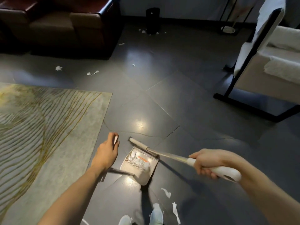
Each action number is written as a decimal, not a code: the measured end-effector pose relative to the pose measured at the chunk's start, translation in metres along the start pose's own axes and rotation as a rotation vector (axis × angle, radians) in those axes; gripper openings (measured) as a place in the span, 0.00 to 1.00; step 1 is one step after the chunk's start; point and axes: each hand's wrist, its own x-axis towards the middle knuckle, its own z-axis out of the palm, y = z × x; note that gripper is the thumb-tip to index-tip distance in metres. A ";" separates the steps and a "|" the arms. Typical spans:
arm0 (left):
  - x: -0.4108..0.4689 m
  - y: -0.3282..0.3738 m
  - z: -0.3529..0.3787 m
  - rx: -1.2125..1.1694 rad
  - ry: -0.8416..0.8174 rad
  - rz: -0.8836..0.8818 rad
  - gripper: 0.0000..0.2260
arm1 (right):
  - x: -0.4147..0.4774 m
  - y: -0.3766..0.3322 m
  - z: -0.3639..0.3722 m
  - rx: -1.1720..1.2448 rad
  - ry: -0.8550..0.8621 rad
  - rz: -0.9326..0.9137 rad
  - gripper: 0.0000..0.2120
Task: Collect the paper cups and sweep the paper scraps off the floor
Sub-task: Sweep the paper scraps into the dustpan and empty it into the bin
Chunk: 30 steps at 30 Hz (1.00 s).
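Observation:
My right hand (206, 164) grips the white handle of a broom, whose beige head (140, 144) lies on the dark floor at the mouth of a beige dustpan (146, 174). Several white paper scraps (138, 160) sit inside the pan. My left hand (106, 151) hovers left of the pan, its fingers curled round a small white piece, apparently the top of the pan's long handle (121, 171). Loose scraps lie near my shoes (166, 192), by the sofa (58, 68) and around a black bin (152, 20).
A patterned rug (48, 127) covers the floor on the left. A dark brown sofa (65, 26) stands at the back left. A cream armchair on a black frame (267, 75) stands at the right. My light shoes (156, 216) are at the bottom edge.

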 end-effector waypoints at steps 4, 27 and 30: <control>-0.028 -0.019 -0.015 -0.034 0.034 -0.072 0.07 | 0.011 -0.030 0.002 0.001 0.030 -0.021 0.23; -0.045 -0.188 -0.129 -0.181 0.294 -0.293 0.06 | 0.139 -0.180 0.220 -0.516 0.075 -0.022 0.20; -0.033 -0.192 -0.134 -0.202 0.238 -0.233 0.06 | 0.112 -0.176 0.240 -0.556 0.005 0.004 0.27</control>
